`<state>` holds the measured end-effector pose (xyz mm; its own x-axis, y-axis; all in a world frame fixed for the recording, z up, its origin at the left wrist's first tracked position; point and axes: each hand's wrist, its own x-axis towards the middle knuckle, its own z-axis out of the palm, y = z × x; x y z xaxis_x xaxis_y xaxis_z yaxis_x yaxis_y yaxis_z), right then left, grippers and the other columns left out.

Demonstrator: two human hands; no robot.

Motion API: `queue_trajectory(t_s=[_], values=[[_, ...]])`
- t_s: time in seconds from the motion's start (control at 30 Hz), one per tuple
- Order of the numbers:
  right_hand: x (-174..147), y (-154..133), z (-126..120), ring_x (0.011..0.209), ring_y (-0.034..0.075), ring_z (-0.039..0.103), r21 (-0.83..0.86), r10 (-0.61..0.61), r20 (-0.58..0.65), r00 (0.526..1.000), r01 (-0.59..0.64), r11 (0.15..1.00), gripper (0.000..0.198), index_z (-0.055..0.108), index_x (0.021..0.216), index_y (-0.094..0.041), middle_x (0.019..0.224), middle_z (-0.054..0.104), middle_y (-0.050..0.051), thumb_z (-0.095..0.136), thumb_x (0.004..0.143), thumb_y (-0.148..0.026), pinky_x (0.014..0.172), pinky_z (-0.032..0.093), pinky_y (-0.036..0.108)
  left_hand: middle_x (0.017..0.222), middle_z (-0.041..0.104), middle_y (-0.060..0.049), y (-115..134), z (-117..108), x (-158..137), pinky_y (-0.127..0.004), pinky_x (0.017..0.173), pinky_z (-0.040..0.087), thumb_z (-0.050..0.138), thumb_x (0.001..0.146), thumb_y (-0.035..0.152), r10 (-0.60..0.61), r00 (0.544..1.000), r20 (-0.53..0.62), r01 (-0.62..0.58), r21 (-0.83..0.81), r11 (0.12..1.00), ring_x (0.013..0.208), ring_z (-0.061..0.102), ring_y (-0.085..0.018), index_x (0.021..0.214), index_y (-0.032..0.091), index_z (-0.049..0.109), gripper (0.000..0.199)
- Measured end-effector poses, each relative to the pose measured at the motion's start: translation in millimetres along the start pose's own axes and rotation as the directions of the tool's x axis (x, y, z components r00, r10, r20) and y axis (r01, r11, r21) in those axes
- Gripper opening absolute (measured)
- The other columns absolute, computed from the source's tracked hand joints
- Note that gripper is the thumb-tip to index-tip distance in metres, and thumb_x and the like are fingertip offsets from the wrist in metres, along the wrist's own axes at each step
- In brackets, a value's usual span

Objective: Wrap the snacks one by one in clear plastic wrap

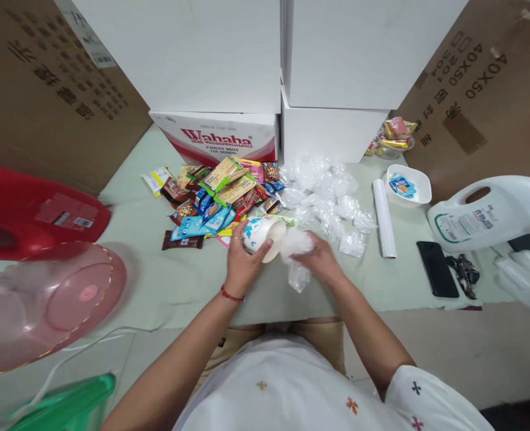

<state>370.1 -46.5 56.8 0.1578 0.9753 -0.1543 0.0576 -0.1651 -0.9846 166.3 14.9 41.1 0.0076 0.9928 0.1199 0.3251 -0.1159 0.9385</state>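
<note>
My left hand (242,260) is wrapped round a white paper cup (256,233) with a blue leaf print. The cup lies tilted on its side, its mouth turned to the right. Just by that mouth, my right hand (315,256) grips a crumpled clear plastic bag (297,244), part of which hangs down below the fingers. Behind the cup is a heap of wrapped snacks (222,191) in many colours. A pile of crumpled clear plastic bags (325,191) lies beyond my right hand.
White boxes, one a Wahaha carton (215,139), stand behind. To the right are a white roll (384,218), a tub (409,185) holding blue packets, a phone (437,269), keys (465,275) and a white jug (489,209). A red jug (36,209) and pink basin (67,299) stand left.
</note>
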Motion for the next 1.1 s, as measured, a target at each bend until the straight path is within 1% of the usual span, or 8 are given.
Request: queue_trajectory(t_s=[0.07,0.2,0.37,0.47,0.6,0.7,0.9,1.1], values=[[1.0,-15.7,-29.9,0.084,0.023,0.068,-0.096,-0.107,-0.273,0.956,0.084,0.992,0.051,0.068,0.107,-0.021,0.097,0.075,0.003,0.087,0.066,-0.043,0.08,0.058,0.037,0.136,0.06,-0.013,1.6,-9.0,5.5,-0.042,0.103,0.054,0.083,0.075,0.055,-0.098,0.991,-0.088,0.087,-0.117,0.989,0.121,0.063,-0.027,0.143,0.023,0.046,0.084],[44.0,-37.3,-87.5,0.1,0.026,0.067,-0.425,-0.382,-0.597,0.706,0.126,0.896,0.063,0.062,0.122,-0.019,0.114,0.07,0.009,0.084,0.07,-0.046,0.091,0.056,0.042,0.138,0.061,-0.011,16.5,-15.7,4.7,-0.037,0.088,0.062,0.075,0.081,0.06,-0.293,0.956,0.019,0.273,-0.424,0.863,0.113,0.069,-0.025,0.144,0.028,0.041,0.079],[70.0,-41.1,-114.7,0.086,0.022,0.068,-0.62,-0.34,-0.311,0.888,0.081,0.781,0.094,0.049,0.149,-0.02,0.148,0.049,0.022,0.089,0.066,-0.037,0.081,0.06,0.043,0.15,0.057,-0.01,43.0,-16.0,-10.1,-0.036,0.078,0.066,0.068,0.086,0.063,-0.35,0.89,0.292,0.456,-0.56,0.692,0.12,0.067,-0.029,0.144,0.028,0.048,0.07],[25.4,-42.0,-98.0,0.083,0.018,0.067,-0.706,-0.499,-0.191,0.845,0.235,0.668,0.069,0.048,0.153,-0.028,0.161,0.036,0.019,0.073,0.089,-0.035,0.079,0.061,0.041,0.153,0.056,-0.01,51.2,-17.4,-15.6,-0.041,0.078,0.067,0.061,0.09,0.067,-0.389,0.821,0.418,0.57,-0.567,0.594,0.123,0.066,-0.033,0.144,0.028,0.052,0.067],[-47.2,-34.9,-61.6,0.098,0.018,0.068,-0.649,-0.568,0.349,0.745,0.629,0.427,0.042,0.06,0.141,-0.03,0.154,0.052,0.012,0.055,0.101,-0.02,0.081,0.059,0.033,0.142,0.064,-0.012,58.4,-8.5,-25.4,-0.043,0.081,0.065,0.066,0.087,0.067,-0.401,0.637,0.658,0.758,-0.438,0.484,0.121,0.065,-0.035,0.143,0.025,0.057,0.07],[-79.7,-25.3,-59.0,0.096,0.019,0.068,-0.627,-0.581,0.401,0.708,0.675,0.389,0.03,0.067,0.123,-0.026,0.122,0.071,0.01,0.053,0.1,-0.012,0.077,0.057,0.03,0.142,0.061,-0.013,64.5,2.3,-35.9,-0.045,0.082,0.064,0.07,0.084,0.069,-0.349,0.525,0.776,0.813,-0.337,0.474,0.127,0.059,-0.036,0.146,0.029,0.054,0.076],[-84.1,-43.0,-152.1,0.077,0.021,0.065,-0.917,-0.529,-0.165,0.832,0.068,0.394,0.01,0.071,0.099,-0.02,0.091,0.071,0.008,0.067,0.095,-0.029,0.067,0.047,0.032,0.127,0.058,-0.009,65.2,-3.0,-42.9,-0.039,0.088,0.059,0.078,0.082,0.057,-0.382,0.597,0.705,0.74,-0.301,0.602,0.129,0.052,-0.028,0.127,0.028,0.062,0.055],[73.7,-141.6,-252.2,0.103,0.024,0.066,-0.85,-0.442,-0.525,0.727,-0.464,0.248,0.026,0.072,0.107,-0.004,0.108,0.069,0.021,0.065,0.095,-0.026,0.083,0.041,0.036,0.105,0.06,-0.005,62.3,-17.3,-49.9,-0.034,0.082,0.057,0.087,0.07,0.056,-0.435,0.622,0.651,0.722,-0.263,0.64,0.104,0.059,-0.021,0.097,0.02,0.064,0.05]])
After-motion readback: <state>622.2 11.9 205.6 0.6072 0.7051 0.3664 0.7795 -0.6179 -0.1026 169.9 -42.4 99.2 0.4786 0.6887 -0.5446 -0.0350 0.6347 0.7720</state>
